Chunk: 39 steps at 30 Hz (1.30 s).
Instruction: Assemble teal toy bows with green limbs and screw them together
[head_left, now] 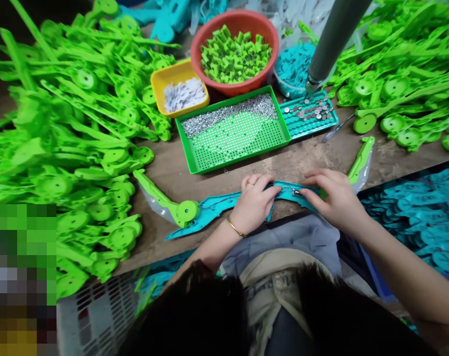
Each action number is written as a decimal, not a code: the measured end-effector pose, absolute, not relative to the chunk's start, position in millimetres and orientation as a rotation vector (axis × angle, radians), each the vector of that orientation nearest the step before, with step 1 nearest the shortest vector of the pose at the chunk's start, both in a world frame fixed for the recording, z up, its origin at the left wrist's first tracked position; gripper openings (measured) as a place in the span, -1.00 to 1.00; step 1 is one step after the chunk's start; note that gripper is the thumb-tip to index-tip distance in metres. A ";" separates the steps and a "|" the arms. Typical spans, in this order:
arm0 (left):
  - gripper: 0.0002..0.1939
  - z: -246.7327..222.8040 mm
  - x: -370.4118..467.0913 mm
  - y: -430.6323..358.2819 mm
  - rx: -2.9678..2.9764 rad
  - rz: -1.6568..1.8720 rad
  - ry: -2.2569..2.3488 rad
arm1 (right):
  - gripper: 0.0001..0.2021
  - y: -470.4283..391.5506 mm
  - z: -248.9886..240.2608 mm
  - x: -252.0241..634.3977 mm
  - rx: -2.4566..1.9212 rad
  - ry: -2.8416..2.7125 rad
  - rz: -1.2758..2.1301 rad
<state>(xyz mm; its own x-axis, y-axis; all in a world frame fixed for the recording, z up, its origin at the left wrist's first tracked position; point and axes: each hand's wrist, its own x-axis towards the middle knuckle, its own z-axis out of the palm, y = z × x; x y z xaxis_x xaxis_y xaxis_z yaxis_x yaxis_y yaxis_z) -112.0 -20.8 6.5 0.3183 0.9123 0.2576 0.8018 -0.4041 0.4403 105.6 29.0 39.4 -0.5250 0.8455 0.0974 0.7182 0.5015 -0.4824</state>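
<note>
A long blue plastic toy bow [219, 203] lies across the table edge in front of me, its inner side up, with a thin wire along it. A green limb [161, 202] with a clear grey part sits at its left end, and another green limb [360, 163] at its right. My left hand [254, 201] grips the middle of the bow, with thumb and fingers closed on it. My right hand [331, 195] is bent over the right half, its thumb beside a small metallic piece [296, 192]. That hand partly hides the right joint.
A green tray [233, 165] of small screws stands ahead, beside a yellow bin [159, 91], a red bowl [235, 89] of green pieces and a blue tray [309, 129] of round metal discs. A screwdriver [333, 133] lies nearby. Green parts [109, 128] heap on both sides. A grey pole [335, 39] slants down.
</note>
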 end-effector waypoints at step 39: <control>-0.76 2.5 -96.1 -21.7 2.428 0.841 1.502 | -0.83 -12.0 24.2 134.1 -1.242 -2.471 -0.087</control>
